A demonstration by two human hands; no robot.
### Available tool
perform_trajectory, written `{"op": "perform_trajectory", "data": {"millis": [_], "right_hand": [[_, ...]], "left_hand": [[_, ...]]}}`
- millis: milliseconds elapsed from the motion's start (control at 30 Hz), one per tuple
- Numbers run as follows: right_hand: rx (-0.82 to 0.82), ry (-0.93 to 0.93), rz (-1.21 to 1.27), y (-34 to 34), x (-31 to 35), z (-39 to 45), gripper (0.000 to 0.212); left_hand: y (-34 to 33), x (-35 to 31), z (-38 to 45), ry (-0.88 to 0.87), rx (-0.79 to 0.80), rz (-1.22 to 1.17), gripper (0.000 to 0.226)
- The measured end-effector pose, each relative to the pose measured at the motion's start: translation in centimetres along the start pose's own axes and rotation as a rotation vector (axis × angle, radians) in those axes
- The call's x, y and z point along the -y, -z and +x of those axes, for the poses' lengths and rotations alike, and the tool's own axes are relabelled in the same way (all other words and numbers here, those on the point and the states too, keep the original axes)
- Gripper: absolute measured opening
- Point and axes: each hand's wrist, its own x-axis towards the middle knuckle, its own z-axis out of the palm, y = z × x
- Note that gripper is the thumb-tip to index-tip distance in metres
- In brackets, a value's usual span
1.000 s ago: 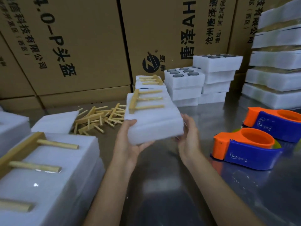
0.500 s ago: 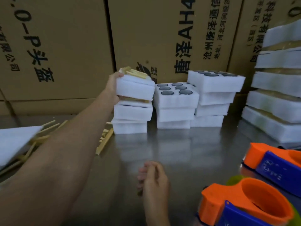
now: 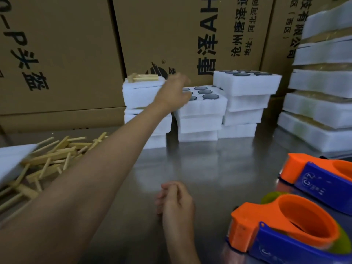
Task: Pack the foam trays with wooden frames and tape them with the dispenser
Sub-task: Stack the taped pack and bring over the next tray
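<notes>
Nothing is gripped: left hand (image 3: pixel 174 96), blurred, is spread near the holed tray (image 3: pixel 202 101) by the table's (image 3: pixel 219 168) far edge; right hand (image 3: pixel 176 201) is loosely curled, nearer the dispenser (image 3: pixel 282 231).

The grey metal tabletop (image 3: pixel 219 168) is smooth and glossy, mirroring the white foam tray stacks (image 3: pixel 200 119), which look soft and matt; the pale wooden sticks (image 3: pixel 53 155) are bare and unvarnished; the orange-and-blue plastic tape dispensers (image 3: pixel 282 229) shine smoothly; the brown cardboard cartons (image 3: pixel 62 44) are matt, printed in black.
</notes>
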Motion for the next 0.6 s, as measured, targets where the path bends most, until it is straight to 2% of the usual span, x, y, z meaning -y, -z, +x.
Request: {"op": "perform_trajectory", "data": {"millis": [67, 133, 200, 267, 400, 533, 600], "right_hand": [[0.032, 0.013, -0.046, 0.1, -0.2, -0.2, 0.028], [0.082, 0.089, -0.189, 0.4, -0.4, -0.5, 0.027], [0.096, 0.19, -0.299, 0.7, -0.4, -0.5, 0.013], [0.081, 0.203, -0.318, 0.8, -0.2, -0.4, 0.01], [0.085, 0.106, -0.24, 0.6, 0.0, -0.5, 0.026], [0.05, 0.104, -0.214, 0.7, 0.2, -0.2, 0.024], [0.031, 0.03, -0.089, 1.0, 0.7, 0.2, 0.027]], "left_hand": [[-2.3, -1.0, 0.2, 0.003, 0.309, 0.175, 0.05], [-4.1, -1.1, 0.4, 0.035, 0.371, 0.313, 0.063], [-4.8, -0.9, 0.5, 0.062, 0.326, 0.277, 0.07], [-4.7, -1.1, 0.5, 0.047, 0.273, 0.23, 0.066], [-3.0, -2.4, -1.1, -0.049, 0.177, 0.172, 0.051], [0.9, -4.4, -4.7, -0.154, 0.066, 0.094, 0.036], [2.9, -5.3, -7.3, -0.179, 0.001, 0.035, 0.036]]}}
